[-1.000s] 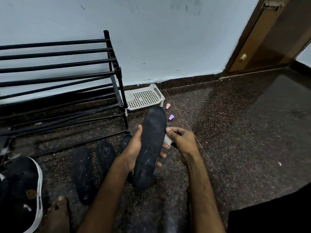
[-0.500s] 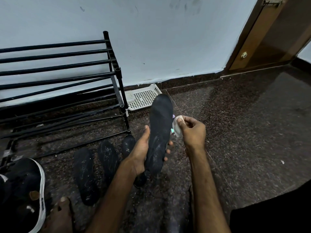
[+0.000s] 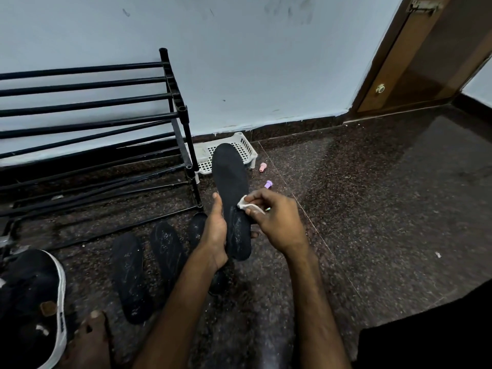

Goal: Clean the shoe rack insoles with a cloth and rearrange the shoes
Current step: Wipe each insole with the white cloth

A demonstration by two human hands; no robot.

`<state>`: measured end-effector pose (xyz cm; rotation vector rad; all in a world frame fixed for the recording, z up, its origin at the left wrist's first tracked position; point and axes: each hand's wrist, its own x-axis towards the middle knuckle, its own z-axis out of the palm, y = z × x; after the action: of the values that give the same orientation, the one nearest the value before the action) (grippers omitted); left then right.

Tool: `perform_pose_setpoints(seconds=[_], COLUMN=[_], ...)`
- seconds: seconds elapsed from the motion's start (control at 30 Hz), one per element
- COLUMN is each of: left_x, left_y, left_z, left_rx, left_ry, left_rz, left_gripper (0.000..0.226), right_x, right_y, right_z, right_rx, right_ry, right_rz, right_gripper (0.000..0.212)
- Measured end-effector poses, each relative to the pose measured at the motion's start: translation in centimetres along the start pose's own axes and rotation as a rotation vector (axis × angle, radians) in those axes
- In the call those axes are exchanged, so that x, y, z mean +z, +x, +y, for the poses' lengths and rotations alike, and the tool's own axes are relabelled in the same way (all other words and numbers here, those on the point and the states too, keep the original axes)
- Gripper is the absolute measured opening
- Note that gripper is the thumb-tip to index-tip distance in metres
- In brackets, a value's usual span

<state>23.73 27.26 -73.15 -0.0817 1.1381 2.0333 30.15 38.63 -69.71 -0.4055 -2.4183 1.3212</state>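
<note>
Dark speckled stone floor (image 3: 372, 209) runs from you to a pale wall, where the black shoe rack (image 3: 87, 105) stands. Your left hand (image 3: 215, 235) grips the heel half of a black insole (image 3: 230, 177), thumb along its left edge and fingers curled behind. It holds the insole above the floor with the toe pointing toward the wall. The toe half looks matte and even; the heel half carries pale scuffs. Your right hand (image 3: 277, 222) pinches a small white cloth (image 3: 243, 206) and presses it against the insole's middle. Three other insoles (image 3: 130, 275), also pale-scuffed, lie side by side on the floor beside your left forearm.
</note>
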Motion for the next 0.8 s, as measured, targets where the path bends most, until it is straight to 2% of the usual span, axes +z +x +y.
perform_pose_setpoints(seconds=[0.2,0.37,0.53,0.7,0.8], left_x=[0.3,-0.9,-0.2,-1.1,-0.6], left_y=[0.3,0.8,0.7,0.9,0.7], left_z=[-0.4,0.2,-0.5,0.0,-0.2], left_rx=[0.011,0.044,0.037,0.021,0.04], left_ry=[-0.03,-0.051,-0.006,-0.017,0.019], left_rz=[-0.033,0.005,-0.016,-0.012,-0.009], left_gripper=[0.082,0.082,0.075,0.08,0.077], right_x=[0.0,-0.2,0.9,0.3,0.5], right_y=[-0.1,-0.1,0.3,0.4,0.5], right_z=[-0.4,-0.9,-0.7,-1.1,-0.8], right_rx=[0.002,0.038,-0.049,-0.017,-0.024], right_ry=[0.009,0.115,-0.094,-0.014,-0.157], right_rz=[0.094,-0.1,0.129,-0.105,0.067], right_gripper=[0.016,0.017,0.027,0.022,0.023])
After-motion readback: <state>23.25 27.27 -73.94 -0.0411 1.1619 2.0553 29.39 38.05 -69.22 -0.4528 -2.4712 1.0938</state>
